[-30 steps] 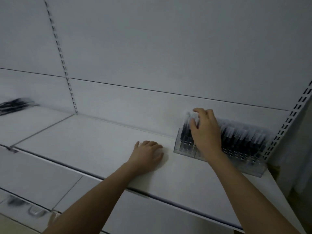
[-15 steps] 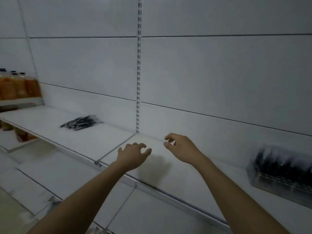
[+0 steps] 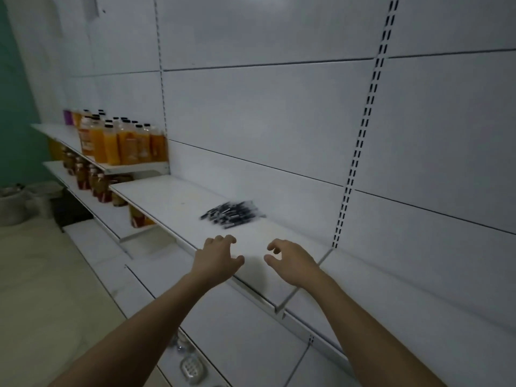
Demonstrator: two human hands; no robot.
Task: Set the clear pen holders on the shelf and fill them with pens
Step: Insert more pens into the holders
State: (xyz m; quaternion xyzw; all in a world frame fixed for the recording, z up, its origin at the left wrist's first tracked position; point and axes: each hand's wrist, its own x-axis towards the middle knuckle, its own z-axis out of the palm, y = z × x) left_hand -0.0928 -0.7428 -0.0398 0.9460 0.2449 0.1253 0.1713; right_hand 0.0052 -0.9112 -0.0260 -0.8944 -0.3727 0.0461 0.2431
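Observation:
A loose pile of black pens [image 3: 233,214] lies on the white shelf [image 3: 173,199], near the back wall. My left hand [image 3: 216,258] hovers over the shelf's front edge, a short way in front of the pile, with fingers loosely curled and nothing in them. My right hand [image 3: 291,262] hangs beside it to the right, fingers also loosely bent and empty. Neither hand touches the pens. No clear pen holder shows in this view.
Bottles of orange drink [image 3: 122,141] fill a higher shelf at the left, with darker bottles [image 3: 92,180] on the shelf below. A slotted upright [image 3: 360,129] runs down the wall at the right. Small clear items [image 3: 191,368] lie on a low shelf.
The view has swung left, away from the filled pen holder, which is now out of sight. Both hands left the holder area and now hover near the pen pile.

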